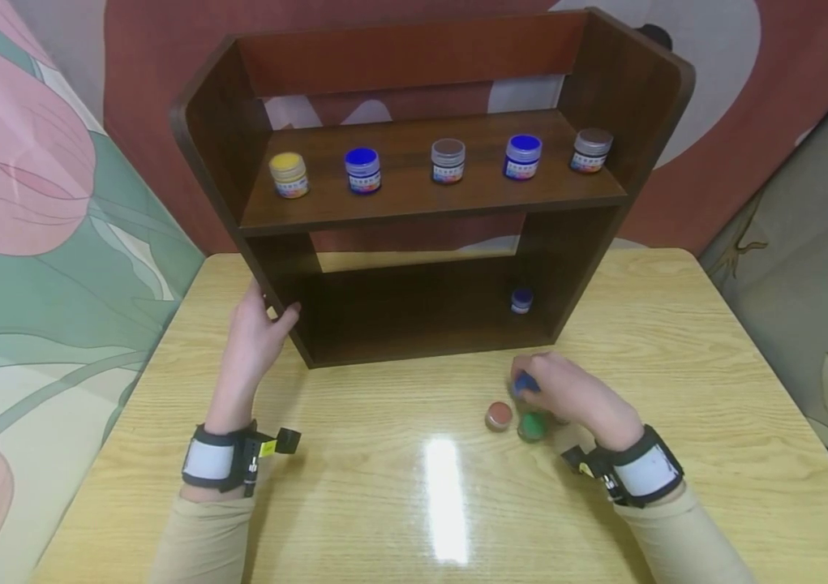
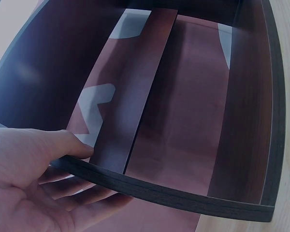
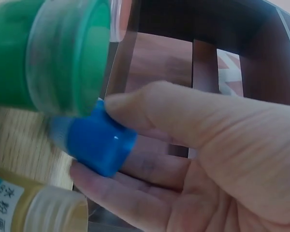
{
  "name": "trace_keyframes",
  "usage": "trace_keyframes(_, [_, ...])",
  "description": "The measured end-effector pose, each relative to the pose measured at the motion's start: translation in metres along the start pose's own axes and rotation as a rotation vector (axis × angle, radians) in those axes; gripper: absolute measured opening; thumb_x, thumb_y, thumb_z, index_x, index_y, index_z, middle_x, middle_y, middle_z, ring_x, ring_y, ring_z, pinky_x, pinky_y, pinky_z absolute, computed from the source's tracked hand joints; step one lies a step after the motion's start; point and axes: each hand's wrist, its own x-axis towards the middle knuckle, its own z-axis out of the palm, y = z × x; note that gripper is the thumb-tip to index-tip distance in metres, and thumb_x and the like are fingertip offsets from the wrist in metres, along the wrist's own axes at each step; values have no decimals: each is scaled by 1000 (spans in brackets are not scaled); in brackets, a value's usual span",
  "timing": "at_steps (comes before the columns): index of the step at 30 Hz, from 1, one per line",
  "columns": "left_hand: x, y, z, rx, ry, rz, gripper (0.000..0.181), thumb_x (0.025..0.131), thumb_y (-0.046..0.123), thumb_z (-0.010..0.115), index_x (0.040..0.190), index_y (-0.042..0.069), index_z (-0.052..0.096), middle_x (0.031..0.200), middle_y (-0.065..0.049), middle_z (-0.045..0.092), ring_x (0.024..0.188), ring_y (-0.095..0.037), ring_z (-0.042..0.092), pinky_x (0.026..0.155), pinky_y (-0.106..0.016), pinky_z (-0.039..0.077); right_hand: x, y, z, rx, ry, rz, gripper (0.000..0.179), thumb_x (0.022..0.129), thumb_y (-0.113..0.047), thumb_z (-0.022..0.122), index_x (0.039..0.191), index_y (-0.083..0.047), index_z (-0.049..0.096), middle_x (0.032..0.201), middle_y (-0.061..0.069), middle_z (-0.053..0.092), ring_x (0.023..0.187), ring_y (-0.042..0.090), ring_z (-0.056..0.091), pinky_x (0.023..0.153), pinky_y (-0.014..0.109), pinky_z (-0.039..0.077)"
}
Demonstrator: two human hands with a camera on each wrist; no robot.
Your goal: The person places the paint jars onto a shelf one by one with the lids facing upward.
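A dark brown two-tier wooden shelf (image 1: 414, 316) stands on the table. My left hand (image 1: 249, 337) grips its left side panel (image 2: 169, 192), thumb on the inner face and fingers outside. In front of the shelf's right half, my right hand (image 1: 577, 395) pinches a small blue paint jar (image 3: 99, 145) between thumb and fingers. Close by is a green paint jar (image 1: 532, 427), with a reddish-brown paint jar (image 1: 499, 416) to its left. A yellowish paint jar (image 3: 55, 210) shows in the right wrist view; the right hand mostly hides it from the head view.
Along the upper tier stand a yellow jar (image 1: 289, 175), two blue jars (image 1: 362, 171), and two brown-topped jars (image 1: 448, 161). Another dark blue jar (image 1: 521, 301) sits at the lower tier's right end. Patterned cloth (image 1: 41, 203) hangs around the wooden table (image 1: 355, 487).
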Motion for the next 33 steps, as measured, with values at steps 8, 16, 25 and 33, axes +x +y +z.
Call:
trace_keyframes(8, [0,1,0,-9,-6,-5,51,97,12,59,143,4,39,145,-23,51,138,-43,48,100,-58,53,-1,4,-1,19,127,-50,21,86,5,68,106,-2,64,91,7,66,85,21,62,74,37,58])
trace_keyframes(16, [-1,0,0,-17,-3,8,50,97,11,59,142,3,39,144,-24,52,137,-44,48,100,-59,53,0,7,-2,1,193,-76,35,88,0,71,122,1,66,111,18,72,103,35,67,89,50,59])
trace_keyframes(25, [-1,0,0,-14,-7,2,51,97,12,59,144,4,38,145,-23,51,138,-43,48,100,-59,52,1,13,-1,-10,226,-147,42,88,5,68,129,3,61,117,22,68,105,36,67,87,47,60])
trace_keyframes(33, [-1,1,0,-14,-8,-2,52,97,11,59,144,4,37,146,-23,51,137,-43,48,101,-59,52,3,17,2,-63,324,-232,41,84,9,71,124,0,66,109,21,61,93,27,64,76,36,61])
